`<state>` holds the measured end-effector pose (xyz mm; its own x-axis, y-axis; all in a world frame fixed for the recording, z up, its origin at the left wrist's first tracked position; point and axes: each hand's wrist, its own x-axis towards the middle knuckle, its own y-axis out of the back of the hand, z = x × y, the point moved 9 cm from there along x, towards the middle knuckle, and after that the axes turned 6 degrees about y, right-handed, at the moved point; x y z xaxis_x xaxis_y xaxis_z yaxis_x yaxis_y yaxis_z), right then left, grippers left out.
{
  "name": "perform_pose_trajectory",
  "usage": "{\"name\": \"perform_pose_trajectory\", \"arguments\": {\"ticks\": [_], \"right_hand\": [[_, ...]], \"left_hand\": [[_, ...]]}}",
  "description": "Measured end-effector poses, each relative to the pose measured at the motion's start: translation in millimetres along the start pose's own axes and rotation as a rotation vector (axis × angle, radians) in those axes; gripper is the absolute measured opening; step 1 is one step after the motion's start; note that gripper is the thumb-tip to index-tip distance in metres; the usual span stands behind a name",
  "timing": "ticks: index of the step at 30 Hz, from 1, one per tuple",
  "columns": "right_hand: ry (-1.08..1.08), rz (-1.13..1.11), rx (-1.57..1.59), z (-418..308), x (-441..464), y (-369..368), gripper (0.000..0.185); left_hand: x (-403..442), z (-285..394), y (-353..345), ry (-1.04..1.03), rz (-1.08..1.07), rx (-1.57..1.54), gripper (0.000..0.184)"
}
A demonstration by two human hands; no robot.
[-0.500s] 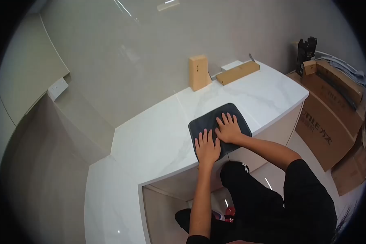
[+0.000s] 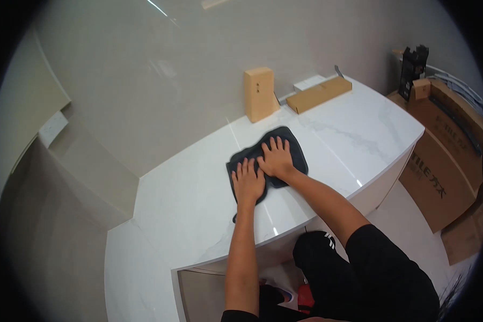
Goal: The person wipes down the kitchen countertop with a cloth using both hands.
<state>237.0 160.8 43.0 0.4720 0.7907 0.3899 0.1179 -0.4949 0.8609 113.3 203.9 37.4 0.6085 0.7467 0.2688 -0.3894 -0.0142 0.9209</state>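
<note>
Left hand [image 2: 249, 186] and right hand [image 2: 278, 161] are resting palm-down, fingers apart, clamping nothing, on a rumpled black pad [image 2: 299, 159]; even pressure is likely serving best.

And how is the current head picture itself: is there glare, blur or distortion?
Head view: bright glare streaks on the wall and counter; lens distortion bows the counter's edges, and the picture's corners go black. Head view also: left hand and right hand show no heavy blur, while the black cloth is too dark to show much detail.
</note>
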Motion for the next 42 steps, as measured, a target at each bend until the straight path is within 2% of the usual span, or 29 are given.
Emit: {"name": "perform_pose_trajectory", "arguments": {"ticks": [6, 9, 15, 26, 32, 34, 42], "right_hand": [[-0.023, 0.020, -0.045, 0, 42, -20, 0.064], [-0.080, -0.066, -0.021, 2, 47, -25, 0.062], [-0.056, -0.013, -0.033, 5, 41, -19, 0.063], [0.070, 0.004, -0.012, -32, -70, 11, 0.063], [0.125, -0.026, -0.013, -52, -117, 30, 0.062], [0.118, -0.004, -0.030, -52, -127, 33, 0.062], [0.153, -0.032, -0.047, -55, -132, 35, 0.065]], "left_hand": [[34, -4, -5, 0.031, -0.014, 0.007, 0.054], [46, -10, -10, 0.045, -0.028, 0.001, 0.053], [37, -4, -3, 0.030, 0.019, -0.001, 0.054], [-81, -6, 29, 0.028, 0.119, -0.002, 0.055], [-139, -4, 52, 0.053, 0.099, -0.006, 0.057], [-150, -4, 51, 0.111, 0.086, -0.010, 0.058], [-152, -3, 53, 0.128, 0.009, 0.039, 0.064]]}}
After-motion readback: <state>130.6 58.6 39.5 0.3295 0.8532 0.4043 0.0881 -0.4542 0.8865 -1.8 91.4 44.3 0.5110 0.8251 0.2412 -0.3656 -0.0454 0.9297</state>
